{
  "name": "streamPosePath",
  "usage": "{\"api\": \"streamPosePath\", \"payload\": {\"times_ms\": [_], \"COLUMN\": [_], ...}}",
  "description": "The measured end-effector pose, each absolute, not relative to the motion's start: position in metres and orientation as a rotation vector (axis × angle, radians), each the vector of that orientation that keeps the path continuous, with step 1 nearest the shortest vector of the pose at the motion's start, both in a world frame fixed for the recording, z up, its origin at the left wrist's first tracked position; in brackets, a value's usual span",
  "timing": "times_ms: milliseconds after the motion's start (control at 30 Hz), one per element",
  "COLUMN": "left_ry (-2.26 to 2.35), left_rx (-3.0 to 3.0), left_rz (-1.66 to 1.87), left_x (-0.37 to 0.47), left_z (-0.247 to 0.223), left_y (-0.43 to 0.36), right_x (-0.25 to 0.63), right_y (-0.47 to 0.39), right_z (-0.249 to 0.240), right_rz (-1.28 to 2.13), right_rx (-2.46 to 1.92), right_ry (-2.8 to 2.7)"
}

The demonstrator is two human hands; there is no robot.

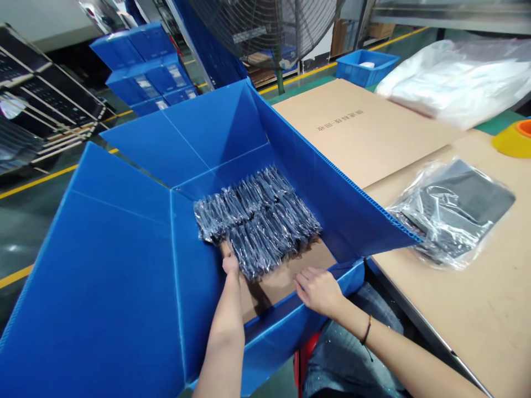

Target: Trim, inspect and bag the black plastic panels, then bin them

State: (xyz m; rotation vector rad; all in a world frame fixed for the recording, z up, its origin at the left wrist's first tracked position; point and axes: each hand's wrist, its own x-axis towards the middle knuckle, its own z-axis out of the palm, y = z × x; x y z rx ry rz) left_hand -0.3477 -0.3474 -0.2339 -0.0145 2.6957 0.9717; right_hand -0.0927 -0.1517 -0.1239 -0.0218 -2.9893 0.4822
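One left hand and one right hand are showing. One open blue box is holding two rows of plastic-wrapped dark items, standing too tightly for exact counting. One yellow tape roll, one fan and one bracelet are also showing.

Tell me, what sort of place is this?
Probably a factory or warehouse packing area: a blue box holds rows of plastic-wrapped items, more blue boxes are stacked beyond it, and yellow lines mark the floor.
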Motion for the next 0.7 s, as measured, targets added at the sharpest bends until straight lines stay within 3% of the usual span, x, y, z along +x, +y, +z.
{"api": "streamPosePath", "payload": {"times_ms": [267,500,700], "left_ry": [2.971,2.831,2.806], "left_rx": [0.141,0.817,0.966], "left_rz": [0.74,0.305,-0.042], "left_x": [-0.321,-0.266,-0.264], "left_z": [-0.245,-0.238,-0.232], "left_y": [-0.353,-0.345,-0.336], "right_x": [-0.092,-0.092,-0.091], "right_y": [-0.15,-0.15,-0.149], "right_z": [-0.124,-0.123,-0.121], "right_rz": [0.53,0.547,0.556], "right_rx": [0.002,0.033,0.036], "right_ry": [-2.989,-2.973,-2.961]}}
